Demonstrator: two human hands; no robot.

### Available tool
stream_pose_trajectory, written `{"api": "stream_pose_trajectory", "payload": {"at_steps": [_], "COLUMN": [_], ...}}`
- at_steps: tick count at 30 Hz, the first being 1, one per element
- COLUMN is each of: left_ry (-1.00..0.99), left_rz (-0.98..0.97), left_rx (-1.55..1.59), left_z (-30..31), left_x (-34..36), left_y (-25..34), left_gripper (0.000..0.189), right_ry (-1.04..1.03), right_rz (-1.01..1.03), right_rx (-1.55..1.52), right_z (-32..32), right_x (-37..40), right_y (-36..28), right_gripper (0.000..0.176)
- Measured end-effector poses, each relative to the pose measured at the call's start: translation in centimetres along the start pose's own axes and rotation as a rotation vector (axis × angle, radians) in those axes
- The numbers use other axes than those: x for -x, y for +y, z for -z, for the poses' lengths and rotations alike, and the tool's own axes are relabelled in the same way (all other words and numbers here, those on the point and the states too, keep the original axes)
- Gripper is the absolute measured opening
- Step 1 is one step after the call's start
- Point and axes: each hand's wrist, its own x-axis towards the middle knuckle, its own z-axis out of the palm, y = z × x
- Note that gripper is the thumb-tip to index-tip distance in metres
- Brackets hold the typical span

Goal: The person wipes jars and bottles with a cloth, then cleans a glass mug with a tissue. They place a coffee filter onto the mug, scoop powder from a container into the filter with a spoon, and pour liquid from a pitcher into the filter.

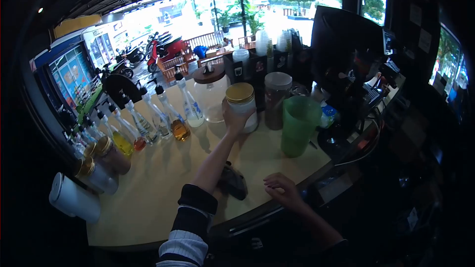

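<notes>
My left hand (236, 118) reaches over the counter and is wrapped round a jar with a gold lid (240, 92) and pale contents. Beside that jar, on the left, stands a large clear jar with a brown lid (210, 99). To its right is a tall container with dark contents (277, 104), and nearer to me a green pitcher (299, 126). My right hand (283, 188) hovers at the counter's front edge with its fingers curled, and nothing shows in them. A dark cloth-like item (232, 182) lies between my two forearms.
Pump bottles (180, 128) with coloured liquids line the counter (163, 193) on the left. Gold-lidded jars (113, 154) and a white canister (74, 198) stand at the near left. Cup stacks (263, 43) and a dark monitor (341, 32) are at the back.
</notes>
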Motion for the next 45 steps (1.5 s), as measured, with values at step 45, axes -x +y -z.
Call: {"api": "stream_pose_trajectory", "payload": {"at_steps": [45], "left_ry": [-0.263], "left_rz": [0.319], "left_rx": [0.427], "left_z": [26.3], "left_x": [13.7], "left_y": [2.9], "left_gripper": [0.091], "right_ry": [-0.483], "right_rz": [0.747], "right_rx": [0.762], "right_z": [-15.0], "right_x": [-11.0], "right_y": [-11.9], "right_gripper": [0.061]}}
